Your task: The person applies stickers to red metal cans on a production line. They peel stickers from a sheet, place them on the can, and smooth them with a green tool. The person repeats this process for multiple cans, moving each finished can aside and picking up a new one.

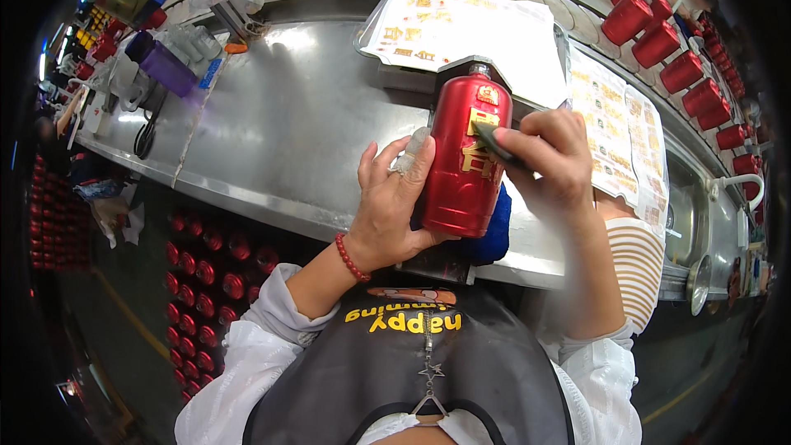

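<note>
A red metallic bottle (455,128) lies tilted in front of me, its neck pointing away, against a dark angular support (494,71). Gold raised lettering (478,159) and a small gold emblem (488,94) sit on its face. My left hand (384,213) grips the bottle's left side near the base, with pale covers on some fingertips. Pinched in my right hand (559,152) is a dark green flat scraper (493,142), its tip against the gold lettering. Beneath the bottle's lower right side shows a blue cloth (492,235).
White sheets of gold decals (503,29) lie beyond the bottle, with more decal sheets (606,128) to the right. Red bottles (655,41) line a conveyor at far right. On the metal bench (272,132), a purple bottle (165,66) stands left. A person's striped sleeve (636,268) is close right.
</note>
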Motion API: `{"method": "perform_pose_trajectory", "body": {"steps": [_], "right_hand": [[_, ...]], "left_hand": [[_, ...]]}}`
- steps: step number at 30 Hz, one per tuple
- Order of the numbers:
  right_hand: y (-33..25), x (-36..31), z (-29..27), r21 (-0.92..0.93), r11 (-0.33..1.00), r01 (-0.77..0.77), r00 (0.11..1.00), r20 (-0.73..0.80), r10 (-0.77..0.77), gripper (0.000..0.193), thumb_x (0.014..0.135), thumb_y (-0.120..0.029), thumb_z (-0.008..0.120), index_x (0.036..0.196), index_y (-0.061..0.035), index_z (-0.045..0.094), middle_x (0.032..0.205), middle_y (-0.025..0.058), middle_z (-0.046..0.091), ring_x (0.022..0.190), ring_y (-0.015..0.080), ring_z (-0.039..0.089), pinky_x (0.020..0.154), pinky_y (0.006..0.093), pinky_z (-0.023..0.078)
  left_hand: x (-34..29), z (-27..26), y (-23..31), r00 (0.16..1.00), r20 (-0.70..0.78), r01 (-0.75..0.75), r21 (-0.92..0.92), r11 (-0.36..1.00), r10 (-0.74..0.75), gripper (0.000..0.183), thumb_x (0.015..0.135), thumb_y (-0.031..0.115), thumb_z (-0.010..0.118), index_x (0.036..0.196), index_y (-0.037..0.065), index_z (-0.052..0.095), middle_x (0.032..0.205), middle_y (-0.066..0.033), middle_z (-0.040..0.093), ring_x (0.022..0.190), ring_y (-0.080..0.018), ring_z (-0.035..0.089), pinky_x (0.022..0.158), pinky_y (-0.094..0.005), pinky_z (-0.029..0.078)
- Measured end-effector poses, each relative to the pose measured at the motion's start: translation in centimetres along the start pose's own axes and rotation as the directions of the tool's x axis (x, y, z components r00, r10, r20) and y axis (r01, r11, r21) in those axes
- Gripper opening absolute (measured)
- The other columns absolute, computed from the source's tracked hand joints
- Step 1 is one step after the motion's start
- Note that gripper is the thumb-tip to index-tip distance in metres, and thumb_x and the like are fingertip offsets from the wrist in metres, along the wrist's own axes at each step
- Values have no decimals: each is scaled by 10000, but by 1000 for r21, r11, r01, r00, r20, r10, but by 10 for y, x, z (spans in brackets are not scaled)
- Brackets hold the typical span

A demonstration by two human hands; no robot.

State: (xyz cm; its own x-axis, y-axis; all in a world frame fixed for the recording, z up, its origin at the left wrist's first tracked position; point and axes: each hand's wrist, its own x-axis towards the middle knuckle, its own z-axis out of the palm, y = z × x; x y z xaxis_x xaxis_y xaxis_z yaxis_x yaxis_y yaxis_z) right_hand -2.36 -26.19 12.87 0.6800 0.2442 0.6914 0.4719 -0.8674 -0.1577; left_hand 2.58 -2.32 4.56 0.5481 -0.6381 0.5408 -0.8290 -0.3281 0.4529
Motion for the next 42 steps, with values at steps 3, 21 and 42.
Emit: {"method": "perform_pose_trajectory", "body": {"steps": [3, 21, 42], "right_hand": [[-29, -24, 2, 482, 875, -54, 986, 166, -30, 335, 680, -71, 848, 992, -91, 725, 874, 52, 615, 819, 245, 607, 794, 369, 441], [-27, -71, 67, 909, 7, -416, 461, 204, 864, 215, 1010, -235, 666, 1050, -26, 630, 913, 0, 663, 792, 47, 576, 711, 205, 487], [-27, -81, 73, 859, 67, -507, 471, 211, 856, 258, 1012, -273, 661, 1076, -25, 634, 889, -1, 650, 814, 59, 568, 731, 234, 486]], "left_hand": [[-5, 2, -4, 1000, 10, 9, 1, 1000, -9, 1131, 767, 597, 784, 1580, -6, 281, 1239, -164, 653, 1364, -401, 405, 1150, -633, 140], [33, -10, -41, 962, 106, -237, -125, 963, 250, 1078, 833, 856, 449, 1562, 67, 364, 1560, -231, 375, 1468, -418, 250, 1206, -599, 100], [61, -18, -27, 799, 175, -576, -57, 816, 576, 543, 1017, 628, 375, 1244, 283, 727, 1164, 81, 727, 1294, -180, 456, 1244, -540, 19]]}}
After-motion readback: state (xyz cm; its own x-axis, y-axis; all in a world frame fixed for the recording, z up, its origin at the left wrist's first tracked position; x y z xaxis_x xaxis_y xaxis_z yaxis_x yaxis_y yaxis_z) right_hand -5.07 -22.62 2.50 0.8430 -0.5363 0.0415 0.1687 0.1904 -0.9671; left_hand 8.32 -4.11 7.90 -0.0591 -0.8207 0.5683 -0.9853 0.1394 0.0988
